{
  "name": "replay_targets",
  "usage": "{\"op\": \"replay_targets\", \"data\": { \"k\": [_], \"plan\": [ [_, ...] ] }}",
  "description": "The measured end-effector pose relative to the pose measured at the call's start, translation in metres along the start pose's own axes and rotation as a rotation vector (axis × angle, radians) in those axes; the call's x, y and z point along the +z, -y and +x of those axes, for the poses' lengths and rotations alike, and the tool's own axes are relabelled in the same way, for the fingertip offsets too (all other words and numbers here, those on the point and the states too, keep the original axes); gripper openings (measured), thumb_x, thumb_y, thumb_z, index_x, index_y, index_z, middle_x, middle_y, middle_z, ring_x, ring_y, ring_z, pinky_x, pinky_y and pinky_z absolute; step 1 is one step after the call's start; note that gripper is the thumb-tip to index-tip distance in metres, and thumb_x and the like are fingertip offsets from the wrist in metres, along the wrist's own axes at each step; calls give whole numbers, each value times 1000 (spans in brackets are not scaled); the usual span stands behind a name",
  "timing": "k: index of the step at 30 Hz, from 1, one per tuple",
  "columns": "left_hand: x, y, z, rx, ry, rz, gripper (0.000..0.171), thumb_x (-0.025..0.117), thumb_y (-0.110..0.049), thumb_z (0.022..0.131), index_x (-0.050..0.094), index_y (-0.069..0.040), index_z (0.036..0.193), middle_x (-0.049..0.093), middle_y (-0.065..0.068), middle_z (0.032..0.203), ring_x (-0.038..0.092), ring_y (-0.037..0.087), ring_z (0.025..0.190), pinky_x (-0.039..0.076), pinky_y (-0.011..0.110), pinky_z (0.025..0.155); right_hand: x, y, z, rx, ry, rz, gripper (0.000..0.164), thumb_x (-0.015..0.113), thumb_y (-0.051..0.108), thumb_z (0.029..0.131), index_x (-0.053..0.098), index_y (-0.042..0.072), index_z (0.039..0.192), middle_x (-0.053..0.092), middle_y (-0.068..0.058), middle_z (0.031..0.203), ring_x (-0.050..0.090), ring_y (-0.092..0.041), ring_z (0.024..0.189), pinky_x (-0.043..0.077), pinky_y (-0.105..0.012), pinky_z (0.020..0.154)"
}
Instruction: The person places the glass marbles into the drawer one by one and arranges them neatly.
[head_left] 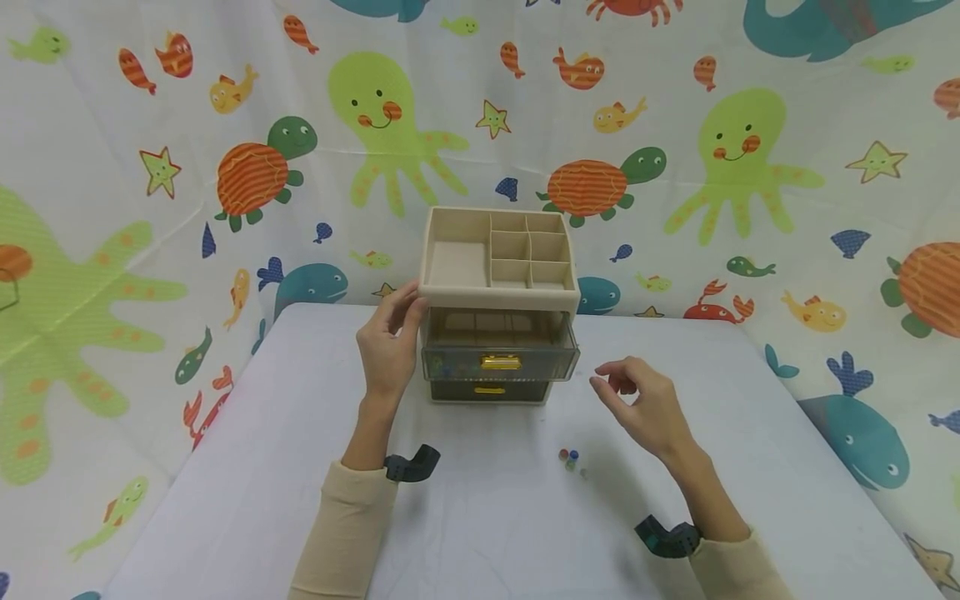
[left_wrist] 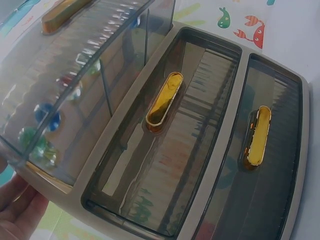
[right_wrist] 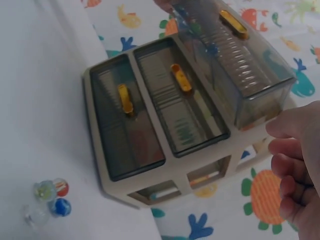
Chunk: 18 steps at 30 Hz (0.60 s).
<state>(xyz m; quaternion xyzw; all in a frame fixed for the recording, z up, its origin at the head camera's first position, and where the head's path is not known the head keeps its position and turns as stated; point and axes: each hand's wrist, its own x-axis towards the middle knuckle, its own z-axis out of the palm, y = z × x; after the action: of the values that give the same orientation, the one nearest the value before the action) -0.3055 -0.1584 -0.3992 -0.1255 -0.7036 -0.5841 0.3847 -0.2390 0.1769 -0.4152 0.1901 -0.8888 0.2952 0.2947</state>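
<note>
A beige drawer organizer stands at the back of the table. Its clear top drawer is pulled out, with several glass marbles inside. My left hand holds the organizer's left edge by the top, thumb and fingers at the corner. Off the drawer's right side hangs my right hand, its fingers loosely bent with nothing visible between them. The middle drawer and bottom drawer are closed, each with a gold handle. On the table, in front and to the right, lie several loose marbles.
Divided compartments form the organizer's open top. A white cloth covers the table. Directly behind hangs a curtain printed with sea animals. Each wrist wears a black camera band.
</note>
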Motion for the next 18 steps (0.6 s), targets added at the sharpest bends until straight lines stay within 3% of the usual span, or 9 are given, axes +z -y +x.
{"op": "replay_targets", "data": {
  "k": [6, 18],
  "plan": [
    [0, 0, 0, -3, 1, -3, 33, 69, -15, 95, 66, -5, 126, 74, 13, 117, 73, 24, 103, 56, 15, 90, 4, -4, -9, 27, 47, -16, 19, 79, 9, 84, 71, 7, 102, 61, 1, 80, 56, -11, 74, 55, -16, 70],
    [-1, 1, -1, 19, 3, -9, 31, 68, -18, 96, 67, -6, 126, 74, 13, 115, 73, 23, 100, 55, 12, 89, 13, -12, -23, 58, 123, -13, 20, 80, 12, 85, 72, 7, 102, 61, 3, 80, 56, -7, 75, 59, -22, 70]
  ]
}}
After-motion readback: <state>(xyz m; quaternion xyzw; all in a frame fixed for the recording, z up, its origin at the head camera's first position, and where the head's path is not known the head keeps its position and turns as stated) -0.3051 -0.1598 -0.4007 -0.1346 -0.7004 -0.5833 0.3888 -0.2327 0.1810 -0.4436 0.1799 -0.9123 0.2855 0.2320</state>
